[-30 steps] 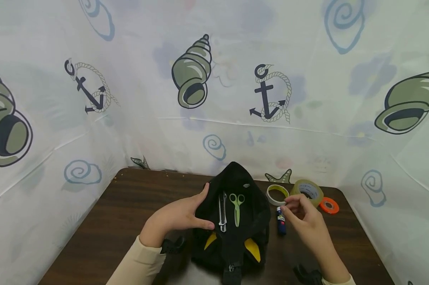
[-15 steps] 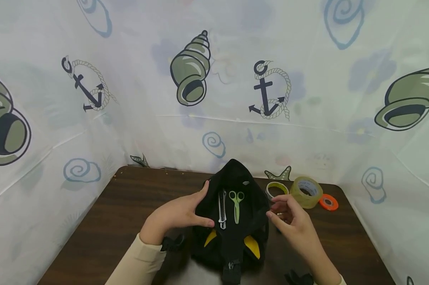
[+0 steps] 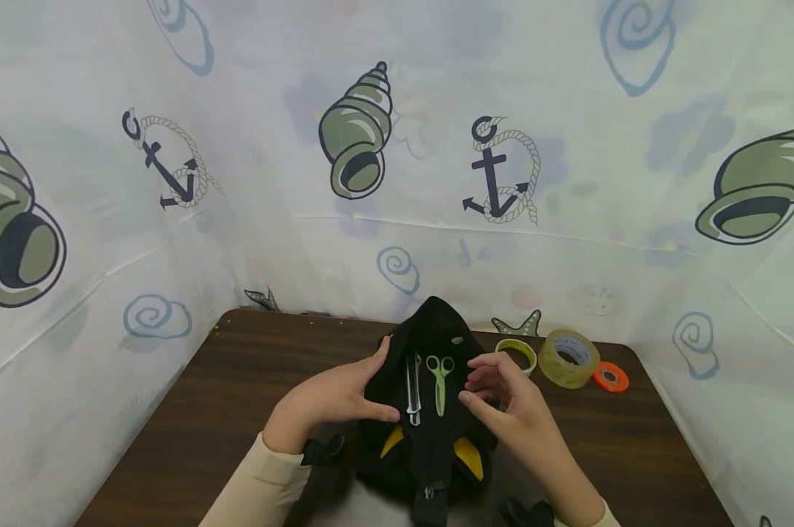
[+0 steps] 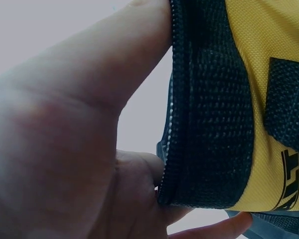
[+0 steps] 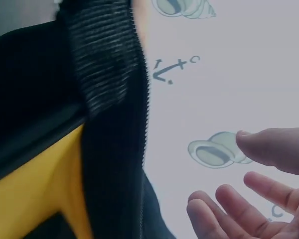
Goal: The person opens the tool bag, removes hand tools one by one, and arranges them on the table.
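A black-and-yellow tool bag [image 3: 429,461] stands on the table with its zipped mouth spread open. Inside lie a utility knife [image 3: 413,388] and green scissors [image 3: 440,384], side by side. My left hand [image 3: 334,391] holds the bag's left side, thumb at the front of the rim; the left wrist view shows that thumb by the zip edge [image 4: 173,99] and fingers below. Over the bag's right edge hovers my right hand [image 3: 511,402], fingers loosely bent. The right wrist view shows nothing between its fingers [image 5: 229,204]. The glue stick seen earlier is hidden.
Behind my right hand stand a small white-and-yellow tape roll [image 3: 527,359], a wide clear packing tape roll [image 3: 570,359] and a small orange tape roll [image 3: 611,377]. A patterned curtain [image 3: 429,183] rises behind the brown table [image 3: 252,359].
My right hand has moved left from beside the white tape roll and glue stick to the bag's right edge, and now covers where the glue stick stood. The left hand stays on the bag.
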`<state>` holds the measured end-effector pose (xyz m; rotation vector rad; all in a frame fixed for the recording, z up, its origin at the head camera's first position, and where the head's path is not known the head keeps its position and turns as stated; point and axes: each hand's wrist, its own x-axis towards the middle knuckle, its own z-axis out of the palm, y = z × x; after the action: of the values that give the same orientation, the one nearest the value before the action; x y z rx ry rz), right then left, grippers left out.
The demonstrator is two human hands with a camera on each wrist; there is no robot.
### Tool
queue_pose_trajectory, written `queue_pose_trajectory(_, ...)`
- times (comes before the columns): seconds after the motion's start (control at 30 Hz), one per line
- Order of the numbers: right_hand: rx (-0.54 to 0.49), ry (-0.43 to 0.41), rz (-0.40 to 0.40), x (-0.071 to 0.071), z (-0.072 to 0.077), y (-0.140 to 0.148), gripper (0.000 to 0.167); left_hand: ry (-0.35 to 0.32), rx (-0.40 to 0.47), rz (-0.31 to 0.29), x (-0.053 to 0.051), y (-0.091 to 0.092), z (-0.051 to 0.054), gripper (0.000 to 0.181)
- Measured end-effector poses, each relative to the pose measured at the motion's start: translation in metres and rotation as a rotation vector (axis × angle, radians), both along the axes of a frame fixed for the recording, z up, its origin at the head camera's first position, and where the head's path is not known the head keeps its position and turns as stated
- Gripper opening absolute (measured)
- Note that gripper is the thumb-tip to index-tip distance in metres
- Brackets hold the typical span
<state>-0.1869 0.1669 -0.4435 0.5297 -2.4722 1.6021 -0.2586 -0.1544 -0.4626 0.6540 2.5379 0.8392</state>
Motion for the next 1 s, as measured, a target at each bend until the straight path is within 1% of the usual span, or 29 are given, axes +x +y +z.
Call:
queue_pose_trajectory(0.13,0.010,0.014,0.036,-0.007,0.004,-0.008,0.043,0.002,0.016,-0.013,-0.001,0.001,-0.002,0.127)
queue_pose_trajectory(0.23,0.029,-0.009,0.083,-0.015,0.006,-0.013,0.048,0.009,0.027,-0.016,-0.001,0.001,-0.002,0.126)
queue_pose_trajectory(0.43,0.106,-0.115,0.196,-0.027,0.017,-0.020,0.060,0.006,0.030,-0.017,-0.002,0.000,-0.002,0.125)
queue_pose_trajectory(0.6,0.144,-0.211,0.241,-0.037,0.025,-0.027,0.064,0.009,0.028,-0.018,-0.002,-0.001,-0.002,0.125)
queue_pose_trajectory(0.7,0.152,-0.269,0.250,-0.047,0.028,-0.032,0.064,0.015,0.022,-0.016,-0.002,-0.001,-0.002,0.126)
queue_pose_trajectory(0.77,0.159,-0.306,0.241,-0.055,0.029,-0.035,0.065,0.017,0.017,-0.013,-0.002,-0.001,-0.002,0.126)
queue_pose_trajectory(0.87,0.183,-0.352,0.200,-0.068,0.029,-0.041,0.067,0.009,0.016,-0.008,-0.002,-0.001,-0.004,0.126)
queue_pose_trajectory(1.0,0.205,-0.408,0.136,-0.085,0.029,-0.048,0.070,-0.004,0.045,-0.017,-0.003,0.001,-0.003,0.125)
